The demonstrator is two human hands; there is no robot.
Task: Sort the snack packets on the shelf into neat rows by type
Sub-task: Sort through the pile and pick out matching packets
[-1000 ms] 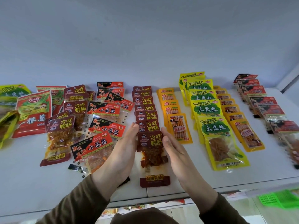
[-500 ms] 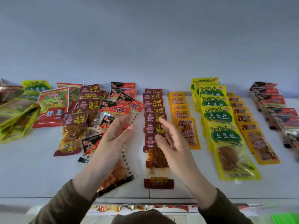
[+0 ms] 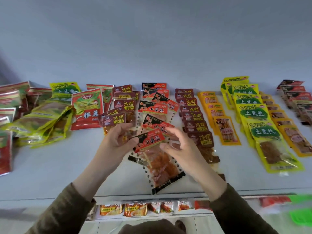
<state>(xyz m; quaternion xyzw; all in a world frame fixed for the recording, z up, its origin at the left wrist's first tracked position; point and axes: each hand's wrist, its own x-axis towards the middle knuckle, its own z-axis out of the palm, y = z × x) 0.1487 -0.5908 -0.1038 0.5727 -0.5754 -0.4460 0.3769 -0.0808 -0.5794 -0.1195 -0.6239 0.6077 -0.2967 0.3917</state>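
**Loose gluten packets, tidy rows on either side**

We have our left hand [image 3: 118, 141] and right hand [image 3: 179, 146] on the nearest red-and-black packet [image 3: 152, 141], which lies tilted at the front of its own unsorted bunch. The left fingers [image 3: 123, 130] are curled and its thumb presses the packet's left header edge; the right fingers [image 3: 170, 132] are half open and arched, thumb touching the header's right edge. We judge it pinched lightly between the two thumbs, not firmly clamped; whether it is lifted off the shelf [image 3: 50, 166] we cannot tell.

What could go wrong: the clear film is slippery, so a light pinch may let it swivel and land crooked. Just right of our right fingers runs the neat maroon row [image 3: 192, 115]; a sweep of that wrist could knock its front packet askew. Just beyond our left fingers sit loose maroon packets [image 3: 114, 119], easily dragged along by the knuckles.

Counting, as far as overlap allows: about six red-and-black packets beyond and under our fingers; roughly seven in the maroon row; about five loose maroon ones to the left. Further right, about five orange packets [image 3: 224, 129], some five yellow-green ones [image 3: 263, 132]. Far left, a heap [image 3: 40, 119] we cannot count.
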